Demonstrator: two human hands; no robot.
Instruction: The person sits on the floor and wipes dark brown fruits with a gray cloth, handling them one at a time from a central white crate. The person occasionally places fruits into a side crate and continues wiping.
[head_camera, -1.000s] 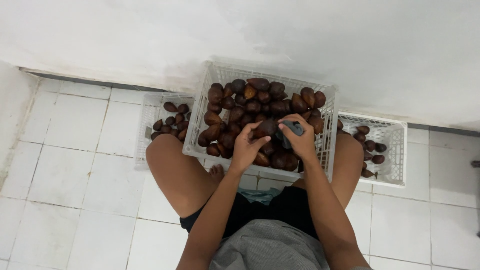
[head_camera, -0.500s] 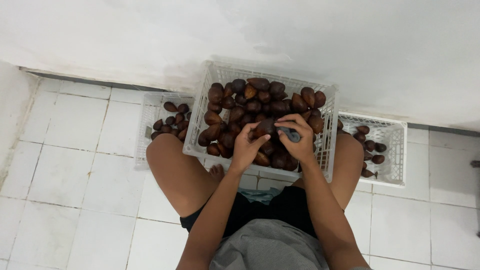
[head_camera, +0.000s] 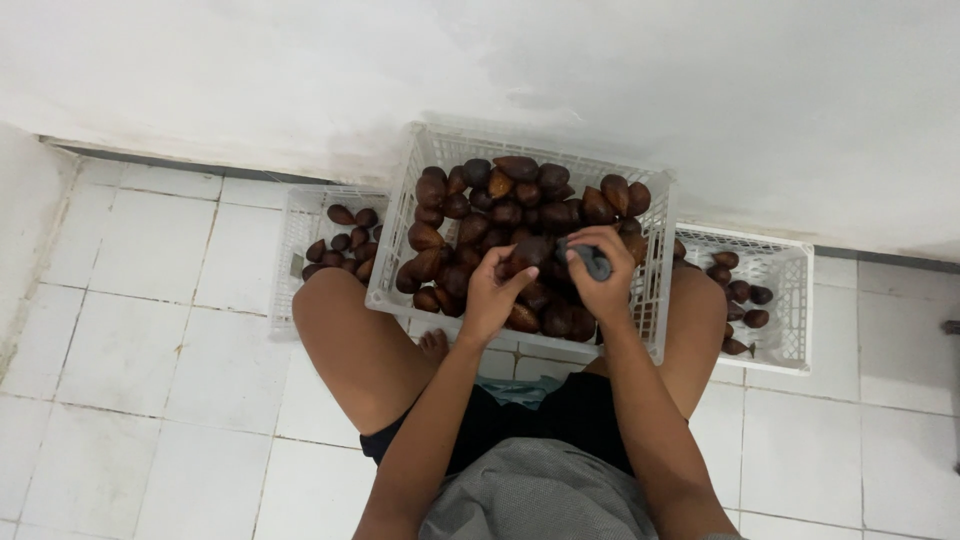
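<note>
White floor tiles (head_camera: 120, 330) meet a pale wall (head_camera: 600, 90) ahead of us, and we see a person seated on the floor with bare knees spread around a big white crate (head_camera: 400, 270) heaped with brown, scaly fruit. The left hand (head_camera: 492, 290) has its fingers closed around one brown fruit (head_camera: 528, 252), held just above the pile near the crate's middle. The right hand (head_camera: 605, 272) is curled shut on a small dark grey tool (head_camera: 594, 262), touching that fruit; we cannot make out what sort of tool it is. Left of the big crate sits a smaller white crate (head_camera: 300, 215) with a few fruits, and another small crate (head_camera: 785, 300) stands on the right.
</note>
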